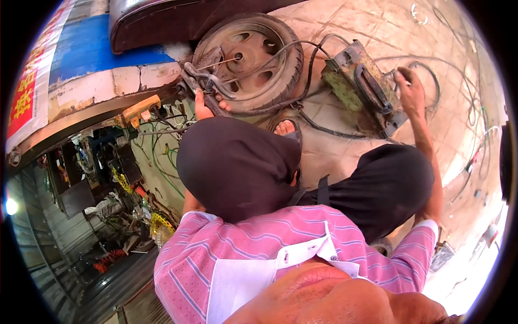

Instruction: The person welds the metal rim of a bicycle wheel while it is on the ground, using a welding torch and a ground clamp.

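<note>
My left hand (204, 105) is closed round the dark handle of a welding electrode holder (213, 85). A thin welding rod (221, 63) sticks out of its jaws toward the hub of a dusty spoked wheel with a tire (294, 59), which lies flat on the ground. On the right, my right hand (411, 93) has its fingers closed on a small metal crank handle (396, 78) at the side of a worn green welding machine (344, 89). The machine has a dark carrying handle (372, 89) on top. My left palm is mostly hidden behind my knee.
Thick black cables (324, 127) run from the machine past the wheel. A brown padded seat (162, 24) stands beyond the wheel. Tools and metal parts (108, 205) crowd the left side. Thin wires (472, 102) trail over the tiled ground (345, 19) at right. My sandaled foot (286, 128) is close by.
</note>
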Demonstrator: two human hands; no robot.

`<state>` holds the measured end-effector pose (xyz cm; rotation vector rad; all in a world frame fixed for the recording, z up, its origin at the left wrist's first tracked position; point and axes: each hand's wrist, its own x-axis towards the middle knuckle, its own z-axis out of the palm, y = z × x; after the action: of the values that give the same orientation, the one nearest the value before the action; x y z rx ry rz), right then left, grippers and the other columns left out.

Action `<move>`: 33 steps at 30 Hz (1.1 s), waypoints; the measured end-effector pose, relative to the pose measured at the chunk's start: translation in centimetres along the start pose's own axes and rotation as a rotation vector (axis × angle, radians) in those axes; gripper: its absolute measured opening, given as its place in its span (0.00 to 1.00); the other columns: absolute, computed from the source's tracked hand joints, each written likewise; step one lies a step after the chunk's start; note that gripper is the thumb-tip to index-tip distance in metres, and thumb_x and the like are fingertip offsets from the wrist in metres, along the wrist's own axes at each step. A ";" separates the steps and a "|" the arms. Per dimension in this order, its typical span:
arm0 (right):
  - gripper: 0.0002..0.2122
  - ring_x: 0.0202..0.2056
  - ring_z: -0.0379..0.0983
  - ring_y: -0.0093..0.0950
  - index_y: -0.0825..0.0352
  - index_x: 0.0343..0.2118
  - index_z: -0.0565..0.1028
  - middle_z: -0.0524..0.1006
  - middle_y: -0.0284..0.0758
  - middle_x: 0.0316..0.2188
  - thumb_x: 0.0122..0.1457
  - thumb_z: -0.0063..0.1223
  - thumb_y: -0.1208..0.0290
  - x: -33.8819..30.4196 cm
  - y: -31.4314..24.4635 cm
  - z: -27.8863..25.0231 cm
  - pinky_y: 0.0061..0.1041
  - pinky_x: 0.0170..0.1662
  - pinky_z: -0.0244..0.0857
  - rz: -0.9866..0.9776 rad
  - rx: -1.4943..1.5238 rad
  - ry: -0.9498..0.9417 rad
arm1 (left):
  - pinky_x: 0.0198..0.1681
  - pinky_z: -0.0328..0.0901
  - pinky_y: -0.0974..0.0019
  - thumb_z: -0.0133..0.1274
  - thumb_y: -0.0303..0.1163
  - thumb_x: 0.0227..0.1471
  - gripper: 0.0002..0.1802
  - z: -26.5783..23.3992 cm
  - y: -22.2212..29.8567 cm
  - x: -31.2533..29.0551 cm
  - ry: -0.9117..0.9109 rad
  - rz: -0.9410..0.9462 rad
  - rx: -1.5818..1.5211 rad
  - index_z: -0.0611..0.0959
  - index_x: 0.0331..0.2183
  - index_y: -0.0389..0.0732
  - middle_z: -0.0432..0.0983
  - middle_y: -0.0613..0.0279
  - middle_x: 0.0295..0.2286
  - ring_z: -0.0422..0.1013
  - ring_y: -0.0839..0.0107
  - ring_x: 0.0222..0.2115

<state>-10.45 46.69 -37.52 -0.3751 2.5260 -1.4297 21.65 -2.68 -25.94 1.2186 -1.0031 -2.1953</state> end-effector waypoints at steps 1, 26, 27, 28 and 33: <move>0.22 0.53 0.78 0.38 0.72 0.57 0.77 0.81 0.47 0.51 0.68 0.57 0.59 -0.5 0.5 1.0 0.34 0.59 0.69 -0.043 -0.055 -0.019 | 0.27 0.66 0.53 0.41 0.59 0.70 0.28 0.5 -0.1 -0.3 -0.016 0.019 -0.024 0.79 0.40 0.43 0.71 0.62 0.21 0.70 0.62 0.20; 0.25 0.58 0.73 0.51 0.70 0.59 0.73 0.77 0.54 0.56 0.68 0.52 0.54 -3.0 -1.3 2.3 0.40 0.62 0.64 -0.035 -0.242 -0.167 | 0.18 0.70 0.58 0.58 0.43 0.64 0.16 1.7 -1.3 -1.4 -0.087 0.308 0.522 0.76 0.43 0.41 0.78 0.55 0.25 0.74 0.61 0.17; 0.25 0.58 0.73 0.51 0.70 0.59 0.73 0.77 0.54 0.56 0.68 0.52 0.54 -3.0 -1.2 2.3 0.40 0.62 0.64 -0.035 -0.242 -0.168 | 0.18 0.70 0.58 0.58 0.43 0.64 0.16 1.6 -1.4 -1.1 -0.086 0.308 0.522 0.76 0.43 0.41 0.78 0.55 0.25 0.74 0.61 0.17; 0.26 0.59 0.73 0.51 0.71 0.60 0.73 0.77 0.54 0.56 0.68 0.52 0.54 -3.0 -0.9 2.4 0.40 0.63 0.64 -0.027 -0.248 -0.176 | 0.18 0.70 0.57 0.58 0.42 0.64 0.16 1.4 -1.4 -0.9 -0.081 0.294 0.530 0.76 0.43 0.42 0.78 0.55 0.25 0.74 0.61 0.18; 0.27 0.60 0.72 0.51 0.72 0.61 0.73 0.77 0.54 0.57 0.68 0.51 0.53 -2.9 -0.2 2.5 0.40 0.63 0.63 -0.028 -0.270 -0.166 | 0.18 0.71 0.56 0.59 0.42 0.64 0.15 1.4 -1.3 -0.7 -0.113 0.264 0.500 0.76 0.43 0.42 0.78 0.55 0.25 0.75 0.60 0.18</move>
<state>-6.90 45.50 -38.43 -0.5520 2.5877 -1.0186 20.73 -0.87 -26.05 1.0829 -1.7270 -1.8813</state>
